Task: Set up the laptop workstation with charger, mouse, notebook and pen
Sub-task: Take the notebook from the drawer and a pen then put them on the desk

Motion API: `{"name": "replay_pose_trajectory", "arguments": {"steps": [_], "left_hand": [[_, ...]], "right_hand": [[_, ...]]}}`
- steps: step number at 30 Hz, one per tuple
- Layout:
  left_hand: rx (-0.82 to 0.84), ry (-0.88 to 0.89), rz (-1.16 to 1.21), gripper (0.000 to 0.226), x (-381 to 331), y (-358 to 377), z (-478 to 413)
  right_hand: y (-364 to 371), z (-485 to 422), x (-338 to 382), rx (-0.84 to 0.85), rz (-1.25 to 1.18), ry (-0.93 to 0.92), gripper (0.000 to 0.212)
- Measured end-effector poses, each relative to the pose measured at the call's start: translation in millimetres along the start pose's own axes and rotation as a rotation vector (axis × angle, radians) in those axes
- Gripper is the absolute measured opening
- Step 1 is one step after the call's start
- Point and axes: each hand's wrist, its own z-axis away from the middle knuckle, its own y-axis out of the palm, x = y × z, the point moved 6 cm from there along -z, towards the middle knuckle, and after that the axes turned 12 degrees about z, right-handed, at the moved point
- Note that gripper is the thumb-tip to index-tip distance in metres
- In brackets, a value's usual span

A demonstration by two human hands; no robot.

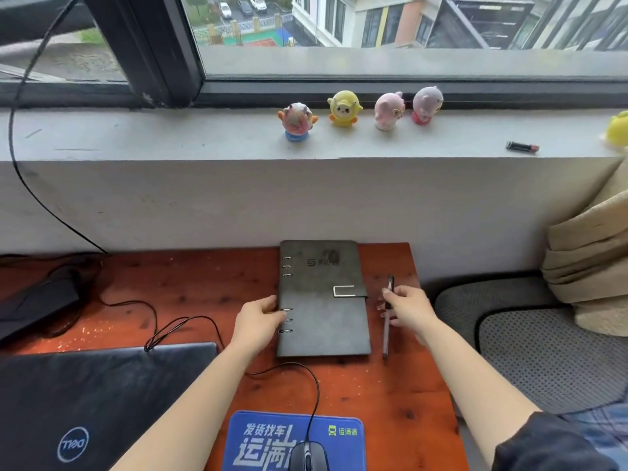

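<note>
A dark grey ring-bound notebook [323, 300] lies closed on the red-brown wooden desk [190, 287]. My left hand [258, 317] rests on its left edge by the rings. To its right lies a dark pen [388, 317], and my right hand [407, 309] has its fingers around the pen's middle. A closed black laptop [91, 402] sits at the lower left. A black wired mouse [307, 455] sits on a blue mouse pad [268, 440] at the bottom. The black charger brick [37, 302] lies at the far left with its cables.
A windowsill above the desk carries several small toy figures [343, 108] and a lipstick-like tube [522, 146]. Right of the desk stands a grey mesh chair [543, 348] with a beige folded blanket [588, 253]. Black cables [170, 331] trail across the desk's left half.
</note>
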Motion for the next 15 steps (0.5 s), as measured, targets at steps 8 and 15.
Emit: {"name": "replay_pose_trajectory", "arguments": {"steps": [8, 15], "left_hand": [[-0.063, 0.212, -0.347, 0.072, 13, 9, 15], [-0.087, 0.276, -0.358, 0.068, 17, 11, 22]], "right_hand": [[9, -14, 0, -0.034, 0.129, -0.002, 0.028], [12, -1, 14, -0.119, 0.324, -0.117, 0.029]]}}
